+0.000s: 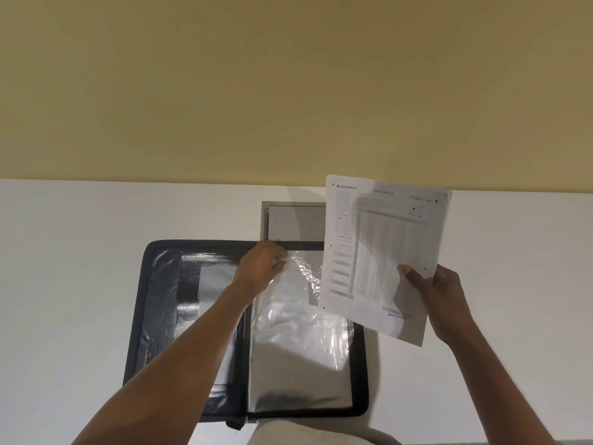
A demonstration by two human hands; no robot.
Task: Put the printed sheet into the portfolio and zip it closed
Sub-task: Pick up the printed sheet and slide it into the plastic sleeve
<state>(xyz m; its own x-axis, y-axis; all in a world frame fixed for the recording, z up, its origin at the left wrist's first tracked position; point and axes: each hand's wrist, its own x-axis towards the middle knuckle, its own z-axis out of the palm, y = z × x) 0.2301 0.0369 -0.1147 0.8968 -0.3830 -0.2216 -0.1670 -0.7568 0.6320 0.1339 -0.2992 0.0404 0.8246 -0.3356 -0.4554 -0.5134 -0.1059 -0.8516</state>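
A black zip portfolio [154, 316] lies open flat on the white table. Its right half holds clear plastic sleeves [298, 348]. My left hand [261, 268] pinches the top edge of a clear sleeve near the portfolio's spine. The printed sheet [382, 252], a white form with fine grids, is held up above the portfolio's right edge, tilted slightly. My right hand [439, 297] grips it at its lower right, thumb on the front.
A grey flat panel [295, 221] lies on the white table [64, 268] just behind the portfolio. A yellow wall [288, 91] rises right behind the table. A pale cloth [305, 433] shows at the bottom edge.
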